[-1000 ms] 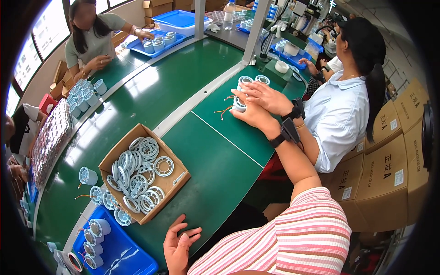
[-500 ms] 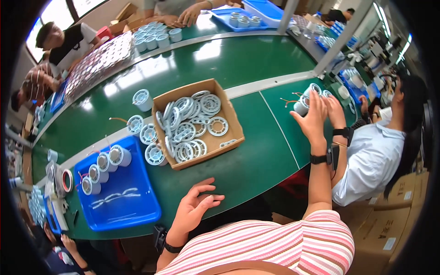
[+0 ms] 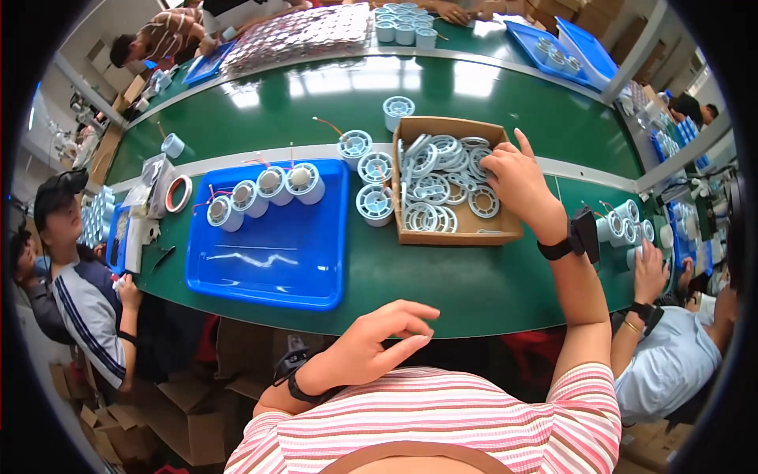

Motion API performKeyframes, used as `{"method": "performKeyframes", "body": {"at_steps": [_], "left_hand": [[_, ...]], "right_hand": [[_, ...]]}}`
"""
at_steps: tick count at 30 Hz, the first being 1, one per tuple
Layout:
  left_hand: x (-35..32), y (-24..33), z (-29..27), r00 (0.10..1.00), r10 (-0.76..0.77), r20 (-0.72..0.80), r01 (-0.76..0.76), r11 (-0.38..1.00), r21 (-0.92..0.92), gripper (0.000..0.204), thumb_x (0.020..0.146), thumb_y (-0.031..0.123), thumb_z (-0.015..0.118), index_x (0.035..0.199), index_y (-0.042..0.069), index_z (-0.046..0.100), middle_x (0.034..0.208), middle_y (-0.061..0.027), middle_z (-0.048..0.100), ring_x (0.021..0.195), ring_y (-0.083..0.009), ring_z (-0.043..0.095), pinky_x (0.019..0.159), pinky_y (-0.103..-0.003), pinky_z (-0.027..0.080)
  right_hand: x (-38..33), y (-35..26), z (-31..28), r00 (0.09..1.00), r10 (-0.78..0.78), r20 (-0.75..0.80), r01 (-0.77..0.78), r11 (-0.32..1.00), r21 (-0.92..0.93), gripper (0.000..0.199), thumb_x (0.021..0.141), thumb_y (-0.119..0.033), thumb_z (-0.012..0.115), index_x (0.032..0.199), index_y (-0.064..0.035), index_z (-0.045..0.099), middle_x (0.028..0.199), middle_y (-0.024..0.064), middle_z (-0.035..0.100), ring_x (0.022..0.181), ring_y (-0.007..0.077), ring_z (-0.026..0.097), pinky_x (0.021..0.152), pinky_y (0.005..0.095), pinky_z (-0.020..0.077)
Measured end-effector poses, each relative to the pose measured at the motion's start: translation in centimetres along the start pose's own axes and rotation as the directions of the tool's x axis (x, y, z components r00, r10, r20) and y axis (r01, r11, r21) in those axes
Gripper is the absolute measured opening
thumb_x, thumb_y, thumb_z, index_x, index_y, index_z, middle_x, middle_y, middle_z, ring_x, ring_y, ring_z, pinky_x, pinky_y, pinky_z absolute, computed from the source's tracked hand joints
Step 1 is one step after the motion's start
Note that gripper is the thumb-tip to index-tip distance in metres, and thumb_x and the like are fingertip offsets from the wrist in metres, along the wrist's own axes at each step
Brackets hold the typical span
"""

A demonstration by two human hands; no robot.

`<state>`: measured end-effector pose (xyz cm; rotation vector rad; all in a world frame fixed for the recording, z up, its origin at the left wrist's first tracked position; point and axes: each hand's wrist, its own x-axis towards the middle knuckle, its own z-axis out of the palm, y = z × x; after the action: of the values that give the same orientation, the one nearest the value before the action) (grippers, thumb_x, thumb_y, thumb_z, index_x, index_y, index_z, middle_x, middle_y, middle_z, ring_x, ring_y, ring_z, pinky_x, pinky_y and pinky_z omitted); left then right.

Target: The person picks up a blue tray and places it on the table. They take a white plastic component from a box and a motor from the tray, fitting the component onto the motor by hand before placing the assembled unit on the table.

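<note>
- Head view, right side: the right hand (image 3: pixel 517 178) is laid into the cardboard box (image 3: pixel 458 235) of white plastic rings (image 3: pixel 430 189), its grip curled over the pile; whether a ring is pinched cannot be told (fingertips hidden among the rings).
- Head view, left side: the left hand (image 3: pixel 375 344) is held off the bench (image 3: pixel 442 280) edge, its grip loosely open and empty, likely kept free.
- The blue tray (image 3: pixel 268 261) with white spools (image 3: pixel 272 183) is set just left of the box, within reach.
- Against the earlier frame, the right hand has come from the far right spools to the box.
</note>
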<state>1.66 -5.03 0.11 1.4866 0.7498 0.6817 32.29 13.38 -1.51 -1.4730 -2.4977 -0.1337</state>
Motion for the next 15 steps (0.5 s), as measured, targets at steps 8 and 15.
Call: {"method": "performKeyframes", "body": {"at_steps": [8,15], "left_hand": [[1.2,3.7,-11.2,0.913,0.359,-0.196,0.204,0.017,0.979,0.049,0.082,-0.005,0.067,0.129,0.007,0.062,0.137,-0.0124,0.060,0.133,-0.0342,0.053,0.114,-0.051,0.035],[5.1,-0.1,-17.5,0.972,0.233,-0.040,0.074,-0.137,0.988,0.049,0.084,-0.005,0.061,0.131,0.009,0.061,0.138,-0.0109,0.058,0.136,-0.0294,0.050,0.119,-0.055,0.028]], "right_hand": [[0.5,-0.9,-0.9,0.997,0.017,0.073,-0.016,1.000,-0.023,0.017,0.076,-0.002,0.072,0.091,-0.0079,0.067,0.098,0.0083,0.062,0.111,0.0289,0.059,0.122,0.0518,0.0248],[-2.2,-2.3,-5.0,0.973,0.053,-0.224,-0.024,0.991,0.131,0.011,0.086,0.000,0.067,0.096,-0.0024,0.066,0.098,0.0108,0.063,0.099,0.0301,0.062,0.102,0.0425,0.0437]]}}
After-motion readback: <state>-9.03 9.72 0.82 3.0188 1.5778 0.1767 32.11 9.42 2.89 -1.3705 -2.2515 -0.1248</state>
